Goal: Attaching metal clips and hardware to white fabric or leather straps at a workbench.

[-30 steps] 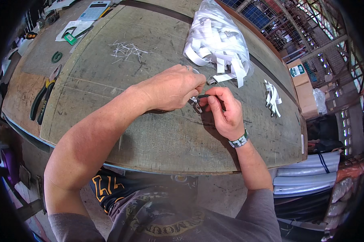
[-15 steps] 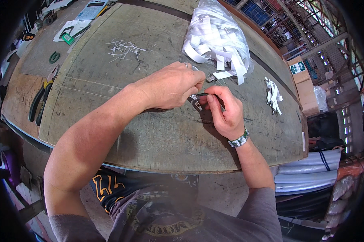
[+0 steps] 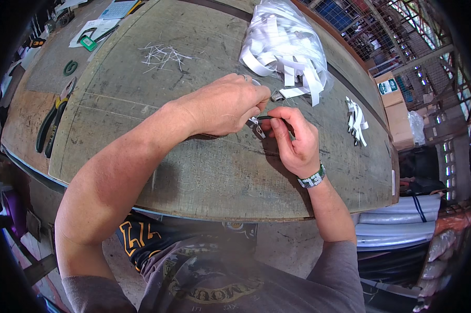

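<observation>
Left hand [image 3: 226,107] pinches a small metal clip [image 3: 256,127] while the right hand [image 3: 294,140] grips a dark strap [image 3: 266,118] against it, just below the bag [image 3: 285,44], wrists braced on the worktop [image 3: 204,172].

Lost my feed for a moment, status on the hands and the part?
Left hand and right hand both pinching a small metal clip over the workbench. Bag of white strips behind, apart. Nothing in the way.

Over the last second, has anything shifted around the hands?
Hardly. Both hands stay together at mid-table: the left hand and right hand still pinch the same small metal clip and dark cord between their fingers. The bag of white strips, pliers and wire scraps have not moved.
</observation>
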Demonstrator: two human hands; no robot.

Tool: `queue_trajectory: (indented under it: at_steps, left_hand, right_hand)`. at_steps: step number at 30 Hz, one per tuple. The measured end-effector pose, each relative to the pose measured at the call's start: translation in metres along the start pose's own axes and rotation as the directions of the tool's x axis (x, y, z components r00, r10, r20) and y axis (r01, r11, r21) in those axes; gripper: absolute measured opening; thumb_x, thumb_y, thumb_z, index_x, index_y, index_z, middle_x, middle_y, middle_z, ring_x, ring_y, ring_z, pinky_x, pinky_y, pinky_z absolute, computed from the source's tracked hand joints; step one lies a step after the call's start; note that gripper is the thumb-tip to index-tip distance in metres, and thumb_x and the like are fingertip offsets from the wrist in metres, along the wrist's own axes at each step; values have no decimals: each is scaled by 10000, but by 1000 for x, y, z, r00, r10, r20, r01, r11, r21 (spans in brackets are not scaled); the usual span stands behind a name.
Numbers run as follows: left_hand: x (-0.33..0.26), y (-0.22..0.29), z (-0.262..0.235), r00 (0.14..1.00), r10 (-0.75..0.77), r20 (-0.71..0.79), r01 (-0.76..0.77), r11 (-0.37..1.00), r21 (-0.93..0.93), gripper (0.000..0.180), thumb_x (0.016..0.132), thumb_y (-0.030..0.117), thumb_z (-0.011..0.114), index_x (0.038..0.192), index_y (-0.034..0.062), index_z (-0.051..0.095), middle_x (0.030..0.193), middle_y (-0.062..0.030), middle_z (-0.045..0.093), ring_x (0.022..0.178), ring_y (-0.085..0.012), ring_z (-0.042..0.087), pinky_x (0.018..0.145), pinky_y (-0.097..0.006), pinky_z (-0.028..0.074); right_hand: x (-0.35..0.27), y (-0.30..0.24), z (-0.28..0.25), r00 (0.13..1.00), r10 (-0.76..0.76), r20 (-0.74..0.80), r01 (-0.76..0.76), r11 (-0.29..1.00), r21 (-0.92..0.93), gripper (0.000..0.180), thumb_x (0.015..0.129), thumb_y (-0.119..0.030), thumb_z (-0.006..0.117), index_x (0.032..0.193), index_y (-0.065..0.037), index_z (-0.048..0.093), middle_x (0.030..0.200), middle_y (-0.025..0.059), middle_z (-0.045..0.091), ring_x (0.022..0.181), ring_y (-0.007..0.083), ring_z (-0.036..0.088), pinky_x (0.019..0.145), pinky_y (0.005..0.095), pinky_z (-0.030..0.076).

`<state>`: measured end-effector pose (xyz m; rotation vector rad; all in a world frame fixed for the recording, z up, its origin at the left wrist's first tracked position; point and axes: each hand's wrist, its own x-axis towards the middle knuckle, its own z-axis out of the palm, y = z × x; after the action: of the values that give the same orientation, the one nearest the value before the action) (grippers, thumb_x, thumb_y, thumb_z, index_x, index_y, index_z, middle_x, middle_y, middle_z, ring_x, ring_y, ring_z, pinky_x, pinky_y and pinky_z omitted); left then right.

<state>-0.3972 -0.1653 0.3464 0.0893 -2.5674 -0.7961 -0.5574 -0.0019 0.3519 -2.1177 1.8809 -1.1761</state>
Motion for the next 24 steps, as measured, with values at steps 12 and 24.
queue_trajectory:
  at_steps: [12,24]
  left_hand:
    - [1,0,-1,999,-22,23,22,1000,6,111,973,131,612,1013,28,605,964,-174,640,970,-389,609,911,-481,465]
    - [0,0,1,1000,-11,2,11,1000,5,107,967,122,615,1013,26,605,961,-179,639,975,-396,609,901,-483,467]
  right_hand:
    - [0,2,-1,999,-41,23,42,999,-28,99,1019,-1,601,1110,4,638,904,109,752,749,170,737,654,289,568]
    - [2,-4,0,1000,-2,12,2,1000,-15,94,989,21,623,1072,-19,639,886,122,726,791,243,752,671,332,559]
